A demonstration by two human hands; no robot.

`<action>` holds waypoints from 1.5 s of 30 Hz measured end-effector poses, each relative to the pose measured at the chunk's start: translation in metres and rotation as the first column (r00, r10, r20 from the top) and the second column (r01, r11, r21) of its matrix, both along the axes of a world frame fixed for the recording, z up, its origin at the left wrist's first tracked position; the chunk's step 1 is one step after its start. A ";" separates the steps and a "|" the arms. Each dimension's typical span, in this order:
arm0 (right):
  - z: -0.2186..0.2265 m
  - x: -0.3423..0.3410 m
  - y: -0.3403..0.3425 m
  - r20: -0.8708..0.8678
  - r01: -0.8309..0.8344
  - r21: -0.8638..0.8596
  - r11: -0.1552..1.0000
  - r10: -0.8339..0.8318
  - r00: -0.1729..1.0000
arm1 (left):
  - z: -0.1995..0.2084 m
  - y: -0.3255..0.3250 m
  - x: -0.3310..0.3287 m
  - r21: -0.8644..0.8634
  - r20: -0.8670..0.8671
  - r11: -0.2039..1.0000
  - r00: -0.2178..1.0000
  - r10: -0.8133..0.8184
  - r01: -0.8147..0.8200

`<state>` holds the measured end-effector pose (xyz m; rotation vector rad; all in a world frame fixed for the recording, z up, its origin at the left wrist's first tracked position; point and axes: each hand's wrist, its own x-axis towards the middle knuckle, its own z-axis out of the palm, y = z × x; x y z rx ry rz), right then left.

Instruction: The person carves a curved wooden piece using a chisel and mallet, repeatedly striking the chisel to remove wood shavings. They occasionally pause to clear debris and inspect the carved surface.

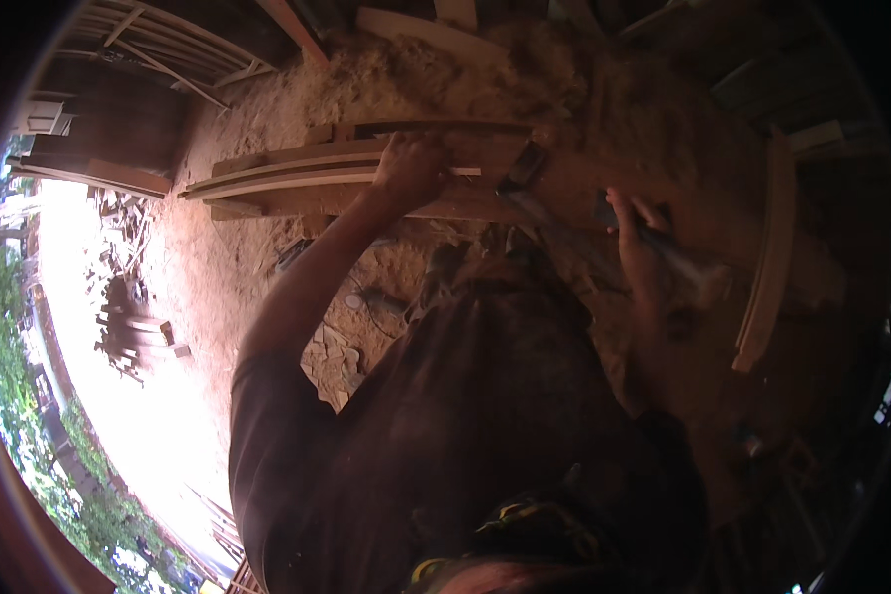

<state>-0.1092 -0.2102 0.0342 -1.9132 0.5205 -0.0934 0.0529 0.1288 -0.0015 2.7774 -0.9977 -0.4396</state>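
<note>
My left hand (411, 168) is closed over long thin wooden strips (297, 179) that lie along a wooden plank (327, 198). The strips reach far out to its left, and a short pale end shows past the fingers. To the right, my right hand (636, 220) is closed round a handled tool (678, 259), with a dark end by the fingers and a paler shaft trailing right; shadow hides its exact kind. Between the hands, a tool with a dark metal head (523, 166) and a long handle (554, 223) rests on the plank, touched by neither hand.
Sawdust and shavings (416, 84) cover the ground. A long board (768, 262) stands at the right. A corded, rounded object (374, 299) lies below my left arm. Wood offcuts (134, 332) lie in bright light at left; stacked timber (168, 45) is at the far left.
</note>
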 end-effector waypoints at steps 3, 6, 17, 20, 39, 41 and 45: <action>0.009 -0.002 0.013 -0.077 0.063 0.017 0.998 -0.061 0.995 | 0.003 -0.004 0.018 0.050 0.032 0.998 0.999 -0.040 0.038; 0.011 -0.006 0.030 0.016 0.108 0.061 0.992 -0.109 0.994 | 0.018 -0.027 0.018 0.217 0.051 0.976 0.998 -0.041 0.029; -0.002 -0.012 0.022 0.061 0.166 0.109 0.980 -0.174 0.983 | 0.028 -0.028 0.017 0.203 0.039 0.973 0.993 -0.115 0.105; -0.004 -0.011 0.014 0.107 0.186 0.157 0.970 -0.204 0.973 | 0.018 -0.026 0.018 0.215 0.016 0.972 0.995 -0.097 0.091; 0.030 0.054 0.004 0.259 0.055 0.729 0.682 -0.348 0.901 | 0.010 0.148 0.015 -0.253 0.088 0.814 0.825 0.558 -0.523; 0.040 0.067 0.000 0.292 -0.007 0.791 0.612 -0.368 0.883 | 0.003 0.157 -0.002 -0.207 0.105 0.834 0.836 0.539 -0.512; 0.087 0.091 0.041 0.331 -0.015 0.717 0.697 -0.322 0.887 | -0.022 0.168 -0.013 -0.140 0.120 0.868 0.862 0.493 -0.477</action>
